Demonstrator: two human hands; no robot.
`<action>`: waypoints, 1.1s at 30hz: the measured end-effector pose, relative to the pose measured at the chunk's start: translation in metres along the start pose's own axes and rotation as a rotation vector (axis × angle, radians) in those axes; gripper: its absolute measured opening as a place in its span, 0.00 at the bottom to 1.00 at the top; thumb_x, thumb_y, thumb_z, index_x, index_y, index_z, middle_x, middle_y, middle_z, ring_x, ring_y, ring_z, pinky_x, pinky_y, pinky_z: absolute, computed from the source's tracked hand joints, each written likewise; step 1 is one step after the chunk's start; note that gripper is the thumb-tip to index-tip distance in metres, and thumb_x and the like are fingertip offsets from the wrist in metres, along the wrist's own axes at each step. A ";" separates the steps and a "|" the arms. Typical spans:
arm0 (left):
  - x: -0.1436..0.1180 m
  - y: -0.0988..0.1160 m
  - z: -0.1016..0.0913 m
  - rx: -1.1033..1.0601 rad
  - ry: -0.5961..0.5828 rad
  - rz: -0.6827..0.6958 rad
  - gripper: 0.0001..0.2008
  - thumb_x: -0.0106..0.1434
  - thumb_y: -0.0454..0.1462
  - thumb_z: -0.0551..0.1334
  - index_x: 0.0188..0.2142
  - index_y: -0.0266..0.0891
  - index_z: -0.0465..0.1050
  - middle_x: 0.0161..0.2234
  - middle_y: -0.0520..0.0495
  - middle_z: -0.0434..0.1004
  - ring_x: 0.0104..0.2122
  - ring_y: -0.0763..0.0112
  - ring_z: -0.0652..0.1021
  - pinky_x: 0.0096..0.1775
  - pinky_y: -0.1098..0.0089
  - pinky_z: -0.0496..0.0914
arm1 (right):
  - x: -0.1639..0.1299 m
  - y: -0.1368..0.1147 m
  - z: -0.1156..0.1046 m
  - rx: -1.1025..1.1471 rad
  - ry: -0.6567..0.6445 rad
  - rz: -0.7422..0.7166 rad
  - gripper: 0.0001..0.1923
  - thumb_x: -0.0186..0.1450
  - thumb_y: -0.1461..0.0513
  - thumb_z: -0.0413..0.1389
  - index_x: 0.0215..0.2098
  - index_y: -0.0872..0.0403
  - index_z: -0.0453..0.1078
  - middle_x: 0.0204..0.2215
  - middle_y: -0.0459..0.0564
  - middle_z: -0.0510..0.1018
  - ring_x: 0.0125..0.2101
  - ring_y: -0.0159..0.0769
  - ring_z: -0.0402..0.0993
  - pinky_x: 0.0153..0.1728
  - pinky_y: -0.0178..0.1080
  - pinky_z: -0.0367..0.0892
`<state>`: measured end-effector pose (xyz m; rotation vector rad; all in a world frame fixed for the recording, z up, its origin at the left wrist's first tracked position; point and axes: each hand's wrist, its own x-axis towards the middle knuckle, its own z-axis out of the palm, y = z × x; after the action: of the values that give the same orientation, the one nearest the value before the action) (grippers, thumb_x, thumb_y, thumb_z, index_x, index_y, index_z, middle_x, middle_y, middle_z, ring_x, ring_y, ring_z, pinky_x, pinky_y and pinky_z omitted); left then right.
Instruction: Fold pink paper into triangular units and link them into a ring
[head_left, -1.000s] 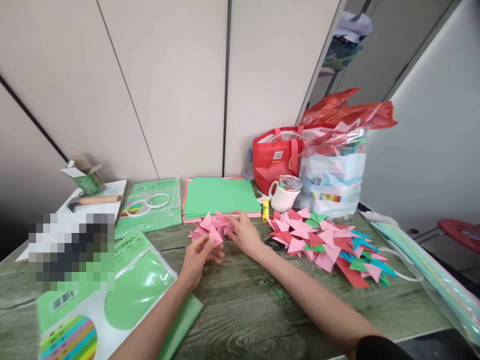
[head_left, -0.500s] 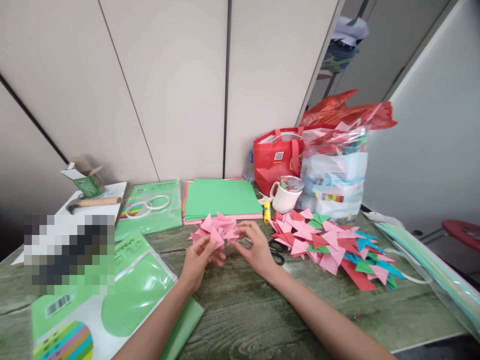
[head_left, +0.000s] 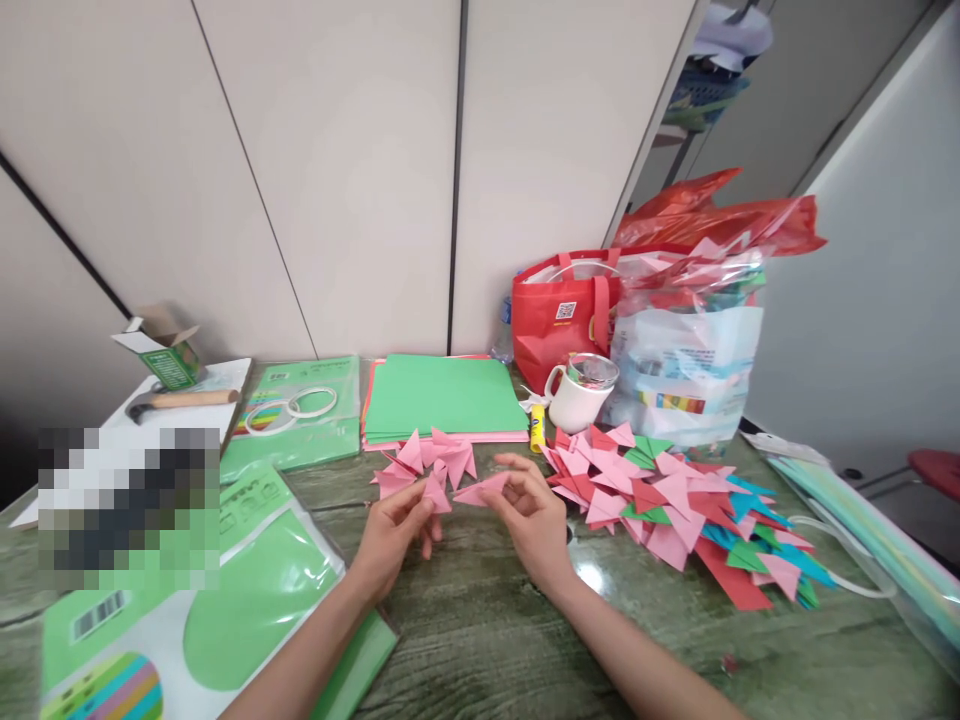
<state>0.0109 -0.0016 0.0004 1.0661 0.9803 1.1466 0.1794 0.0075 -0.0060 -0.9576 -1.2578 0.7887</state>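
A chain of interlocked pink folded-paper triangles (head_left: 409, 455) curves above the table in front of me. My left hand (head_left: 390, 537) pinches its near end between thumb and fingers. My right hand (head_left: 538, 522) is closed on a single pink folded-paper piece (head_left: 482, 488), its point turned toward the chain. A small gap separates that piece from the part in my left hand. Just right of my right hand lies a heap of folded-paper pieces (head_left: 615, 475) in pink, red, green and blue.
Behind the chain lies a stack of green paper (head_left: 446, 395), beside a yellow glue stick (head_left: 537, 430) and a white mug (head_left: 581, 395). Bags (head_left: 562, 335) stand at the back. Green paper packs (head_left: 255, 590), white rings (head_left: 313, 402) and a hammer (head_left: 187, 399) are on the left.
My right hand has moved slightly right, now holding a pink piece apart from the chain. The chain has spread from a compact cluster into an open curve. The view has shifted slightly.
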 end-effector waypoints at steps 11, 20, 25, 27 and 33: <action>0.002 -0.001 -0.003 -0.245 0.038 -0.037 0.10 0.50 0.35 0.66 0.34 0.36 0.75 0.24 0.49 0.74 0.24 0.74 0.71 0.26 0.73 0.65 | -0.015 -0.002 0.004 -0.025 -0.124 -0.075 0.04 0.57 0.64 0.56 0.32 0.54 0.65 0.31 0.51 0.75 0.32 0.35 0.74 0.31 0.37 0.73; 0.000 0.005 -0.005 -0.351 -0.063 -0.059 0.06 0.52 0.32 0.64 0.32 0.37 0.74 0.34 0.45 0.76 0.37 0.67 0.73 0.35 0.70 0.68 | -0.013 -0.006 0.000 -0.165 -0.090 -0.209 0.06 0.60 0.67 0.52 0.35 0.53 0.69 0.32 0.52 0.73 0.33 0.35 0.71 0.28 0.36 0.71; -0.001 0.004 -0.006 -0.347 -0.104 -0.070 0.06 0.51 0.31 0.64 0.32 0.38 0.74 0.37 0.45 0.76 0.38 0.67 0.73 0.37 0.70 0.67 | -0.012 -0.010 0.000 -0.225 -0.093 -0.315 0.07 0.59 0.67 0.52 0.34 0.53 0.70 0.30 0.51 0.75 0.34 0.36 0.72 0.33 0.38 0.70; -0.001 0.004 -0.005 -0.347 -0.117 -0.070 0.06 0.51 0.31 0.64 0.32 0.37 0.74 0.37 0.45 0.76 0.38 0.68 0.73 0.38 0.70 0.67 | -0.012 -0.010 -0.001 -0.245 -0.099 -0.356 0.07 0.59 0.68 0.52 0.33 0.52 0.70 0.29 0.50 0.75 0.33 0.36 0.72 0.34 0.39 0.69; 0.000 0.004 -0.006 -0.365 -0.120 -0.056 0.07 0.52 0.30 0.64 0.32 0.37 0.75 0.38 0.48 0.75 0.38 0.72 0.72 0.41 0.72 0.66 | -0.013 -0.009 0.000 -0.243 -0.129 -0.398 0.08 0.59 0.70 0.52 0.34 0.52 0.69 0.29 0.50 0.75 0.32 0.36 0.72 0.33 0.39 0.69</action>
<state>0.0041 -0.0007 0.0027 0.7985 0.6701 1.1481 0.1775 -0.0082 -0.0035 -0.8178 -1.6217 0.3951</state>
